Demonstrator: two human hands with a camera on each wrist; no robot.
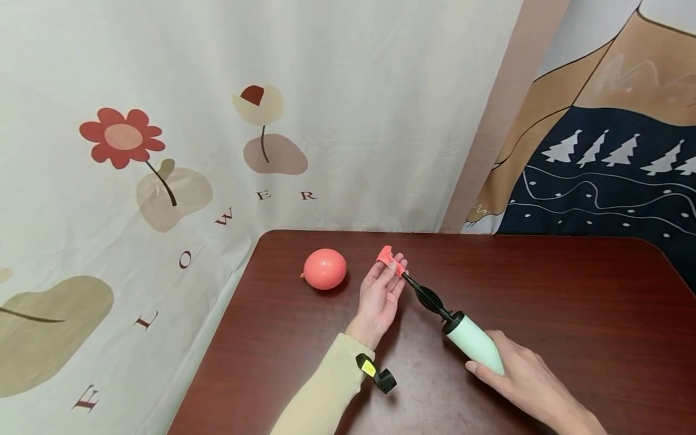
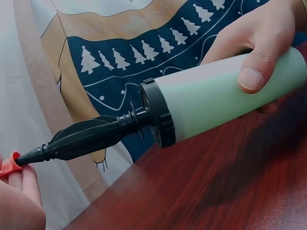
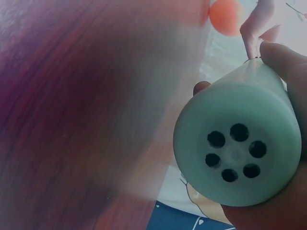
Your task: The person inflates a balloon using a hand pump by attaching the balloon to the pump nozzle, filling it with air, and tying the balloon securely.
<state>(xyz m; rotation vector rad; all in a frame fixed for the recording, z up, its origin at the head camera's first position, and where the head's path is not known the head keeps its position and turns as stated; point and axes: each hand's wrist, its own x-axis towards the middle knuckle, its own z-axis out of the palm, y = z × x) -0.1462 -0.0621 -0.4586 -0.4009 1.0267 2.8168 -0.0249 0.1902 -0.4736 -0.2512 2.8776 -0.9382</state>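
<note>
My right hand grips the pale green barrel of a balloon pump, thumb along its side. The pump slants up to the left, and its black nozzle points at my left hand. There my left fingers pinch a limp coral balloon, its neck around the nozzle tip in the left wrist view. Left of that hand an inflated coral balloon lies on the table, its knot to the left. The right wrist view shows the pump's end face with several round holes.
The dark red-brown wooden table has its back edge against a pale curtain printed with flowers and letters. A dark blue printed cloth with white trees hangs at the back right. A black wrist device sits on my left sleeve.
</note>
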